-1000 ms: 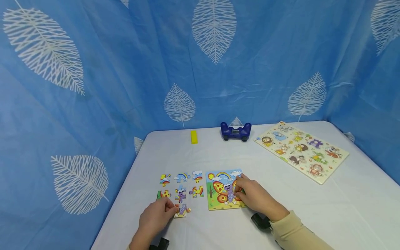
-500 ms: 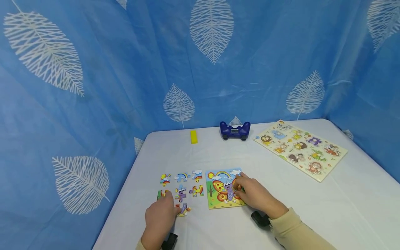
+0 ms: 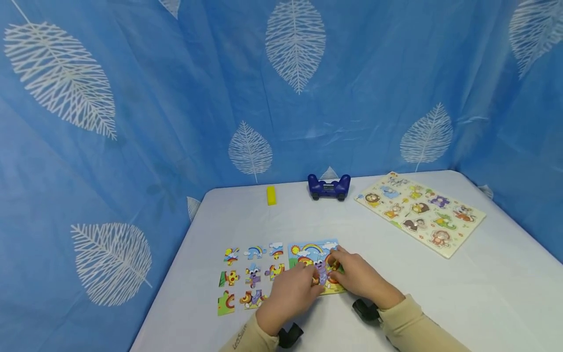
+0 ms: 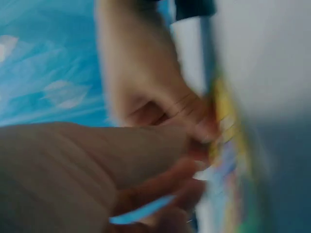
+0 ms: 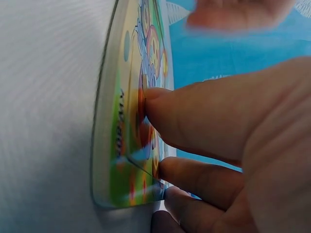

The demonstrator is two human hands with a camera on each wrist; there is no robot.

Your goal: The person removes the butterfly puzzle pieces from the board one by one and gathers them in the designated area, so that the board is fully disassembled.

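A square butterfly jigsaw board [image 3: 303,248] lies flat in front of me. My right hand [image 3: 358,276] is at its right side, and in the right wrist view its thumb and fingertips pinch at a puzzle piece [image 5: 146,133] lying in the board. My left hand [image 3: 290,291] hovers over the board's lower left part, close to the right fingertips, with nothing visible in its fingers; the left wrist view is blurred. Left of the board, loose puzzle pieces stand apart in rows, among them a green corner piece [image 3: 226,303] and a butterfly-body piece [image 3: 252,275].
A yellow block [image 3: 271,195] and a dark blue game controller [image 3: 328,187] lie near the table's back edge. An animal puzzle board [image 3: 422,208] sits at the back right. Blue leaf-patterned cloth [image 3: 184,107] hangs behind and beside the white table.
My left hand has left the loose pieces and moved right to the board, uncovering the green corner piece in the bottom row. The right hand stays at the board's right side.
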